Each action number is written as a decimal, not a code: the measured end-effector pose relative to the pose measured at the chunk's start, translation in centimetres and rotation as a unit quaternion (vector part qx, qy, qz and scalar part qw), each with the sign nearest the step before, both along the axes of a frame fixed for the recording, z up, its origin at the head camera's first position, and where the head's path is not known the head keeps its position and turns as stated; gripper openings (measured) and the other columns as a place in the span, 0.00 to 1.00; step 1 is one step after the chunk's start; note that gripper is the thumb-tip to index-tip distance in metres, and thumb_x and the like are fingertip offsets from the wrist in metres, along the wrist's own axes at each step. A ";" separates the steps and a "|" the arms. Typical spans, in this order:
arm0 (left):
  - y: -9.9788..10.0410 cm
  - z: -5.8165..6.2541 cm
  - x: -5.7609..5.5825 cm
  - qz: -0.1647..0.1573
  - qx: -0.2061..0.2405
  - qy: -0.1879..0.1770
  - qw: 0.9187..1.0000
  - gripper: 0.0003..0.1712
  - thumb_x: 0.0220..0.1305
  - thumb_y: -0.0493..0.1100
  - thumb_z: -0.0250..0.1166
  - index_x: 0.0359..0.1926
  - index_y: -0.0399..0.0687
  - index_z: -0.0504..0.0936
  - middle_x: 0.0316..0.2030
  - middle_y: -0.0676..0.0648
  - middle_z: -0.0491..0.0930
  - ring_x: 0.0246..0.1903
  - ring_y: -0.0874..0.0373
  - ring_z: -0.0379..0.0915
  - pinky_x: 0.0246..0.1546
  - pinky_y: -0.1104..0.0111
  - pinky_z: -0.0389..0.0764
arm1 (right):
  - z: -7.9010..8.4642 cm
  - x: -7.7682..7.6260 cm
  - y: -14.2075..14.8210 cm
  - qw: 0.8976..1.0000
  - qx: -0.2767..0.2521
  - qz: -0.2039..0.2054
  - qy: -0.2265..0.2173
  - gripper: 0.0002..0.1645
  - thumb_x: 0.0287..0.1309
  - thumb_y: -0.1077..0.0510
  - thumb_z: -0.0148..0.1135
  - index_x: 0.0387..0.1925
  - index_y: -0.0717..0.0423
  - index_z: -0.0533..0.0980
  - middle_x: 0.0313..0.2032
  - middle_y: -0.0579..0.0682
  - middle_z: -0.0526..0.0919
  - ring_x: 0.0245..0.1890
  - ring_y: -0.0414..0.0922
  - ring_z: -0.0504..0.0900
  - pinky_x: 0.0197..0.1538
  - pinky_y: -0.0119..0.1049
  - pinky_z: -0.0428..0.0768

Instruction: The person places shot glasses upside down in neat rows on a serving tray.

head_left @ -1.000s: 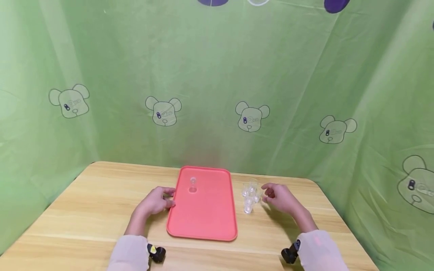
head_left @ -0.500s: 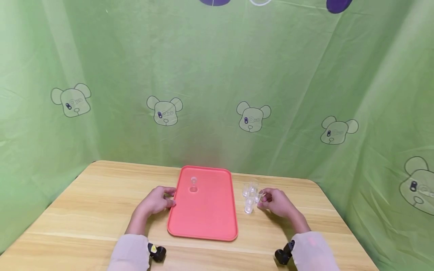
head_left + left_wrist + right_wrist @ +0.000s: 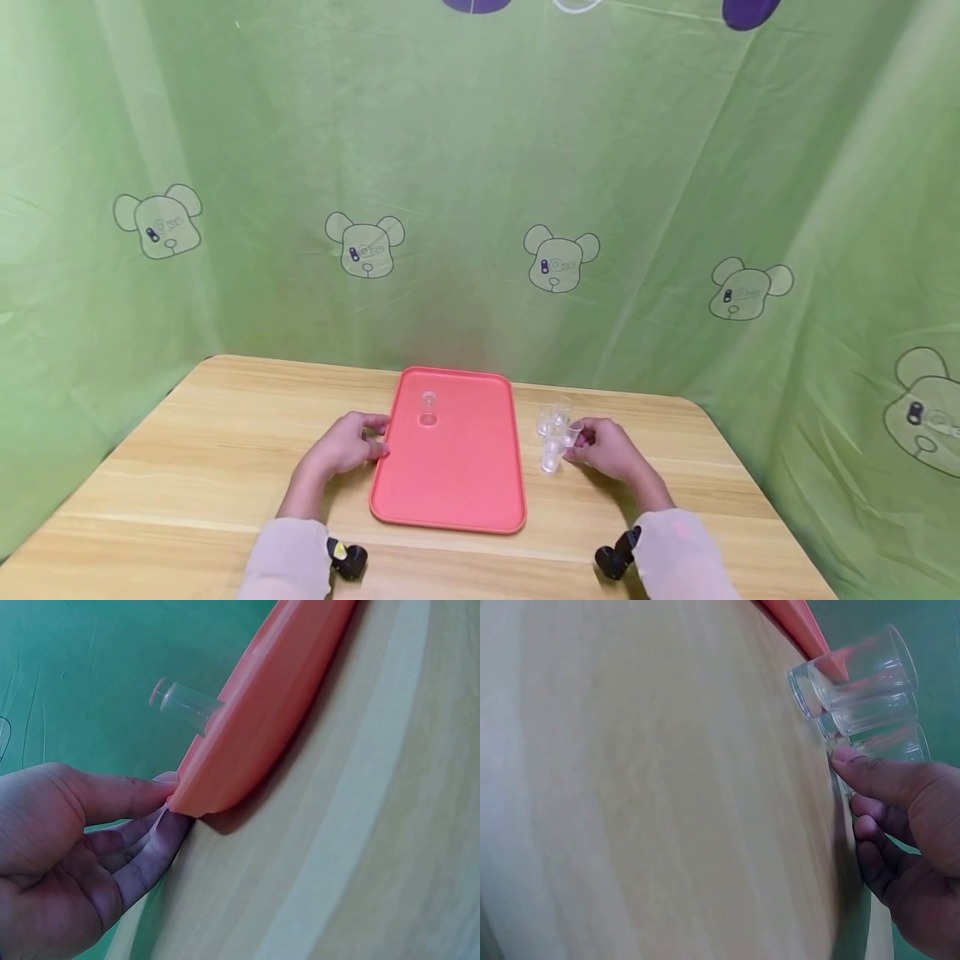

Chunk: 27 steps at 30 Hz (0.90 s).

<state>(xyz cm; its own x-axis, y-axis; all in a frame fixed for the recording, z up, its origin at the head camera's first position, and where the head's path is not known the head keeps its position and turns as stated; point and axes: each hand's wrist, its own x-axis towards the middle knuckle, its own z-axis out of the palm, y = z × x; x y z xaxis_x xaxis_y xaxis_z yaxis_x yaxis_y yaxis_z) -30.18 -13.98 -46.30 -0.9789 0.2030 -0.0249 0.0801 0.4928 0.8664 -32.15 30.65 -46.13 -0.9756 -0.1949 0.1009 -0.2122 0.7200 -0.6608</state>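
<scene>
My left hand [image 3: 347, 443] pinches the left rim of a red tray [image 3: 448, 475], thumb at the edge and fingers curled against its side in the left wrist view. One clear shot glass [image 3: 428, 399] stands on the tray's far left part. Several more clear glasses stand close together on the table right of the tray, the nearest glass [image 3: 551, 458] toward me. My right hand [image 3: 606, 450] pinches the rightmost shot glass [image 3: 573, 433] of that cluster between thumb and fingers. In the right wrist view the thumb covers part of it, behind a nearer glass [image 3: 862, 671].
The wooden table [image 3: 225, 467] reaches back to a green curtain [image 3: 465, 317] printed with bear faces, which also closes in both sides. Small black cameras sit at both wrists, the left camera [image 3: 348, 560] and right camera [image 3: 615, 562].
My right hand has moved left and slightly toward me, and its fingers have closed on the rightmost shot glass. The left hand stays on the tray rim.
</scene>
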 end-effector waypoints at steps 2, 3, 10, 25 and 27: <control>0.0 0.0 0.0 0.001 0.000 0.000 1.000 0.31 0.60 0.29 0.68 0.65 0.32 0.76 0.55 0.39 0.82 0.37 0.57 0.82 0.38 0.66 0.82 | 0.0 0.0 -0.1 1.000 0.002 -0.004 0.001 0.15 0.52 0.66 0.74 0.42 0.64 0.82 0.27 0.50 0.78 0.30 0.45 0.74 0.33 0.33 0.75; 0.0 0.0 -0.1 0.002 -0.001 0.000 1.000 0.31 0.60 0.29 0.68 0.65 0.32 0.76 0.55 0.39 0.82 0.37 0.58 0.82 0.38 0.66 0.82 | 0.1 0.0 -0.2 1.000 0.004 -0.005 0.002 0.15 0.53 0.66 0.74 0.43 0.64 0.82 0.27 0.50 0.78 0.30 0.45 0.74 0.33 0.33 0.75; 0.0 -0.1 -0.1 -0.003 0.003 0.002 1.000 0.31 0.60 0.28 0.68 0.65 0.31 0.76 0.55 0.37 0.82 0.37 0.57 0.82 0.38 0.66 0.83 | -0.1 0.1 -0.5 1.000 0.000 -0.022 0.001 0.14 0.54 0.65 0.74 0.43 0.65 0.82 0.27 0.50 0.78 0.30 0.45 0.73 0.34 0.35 0.75; 0.1 0.1 0.0 0.002 -0.006 0.003 1.000 0.30 0.60 0.29 0.68 0.65 0.31 0.76 0.56 0.37 0.82 0.37 0.58 0.81 0.39 0.67 0.81 | 1.2 0.4 0.4 0.999 0.019 -0.028 0.013 0.12 0.56 0.66 0.72 0.43 0.65 0.82 0.34 0.51 0.84 0.37 0.47 0.80 0.44 0.42 0.82; 0.0 0.1 0.0 0.003 -0.003 0.001 1.000 0.31 0.60 0.29 0.68 0.65 0.31 0.76 0.56 0.37 0.82 0.37 0.58 0.82 0.40 0.67 0.81 | 1.6 0.4 0.6 0.999 0.024 -0.023 0.017 0.12 0.57 0.65 0.71 0.43 0.65 0.82 0.35 0.52 0.84 0.38 0.48 0.82 0.47 0.45 0.83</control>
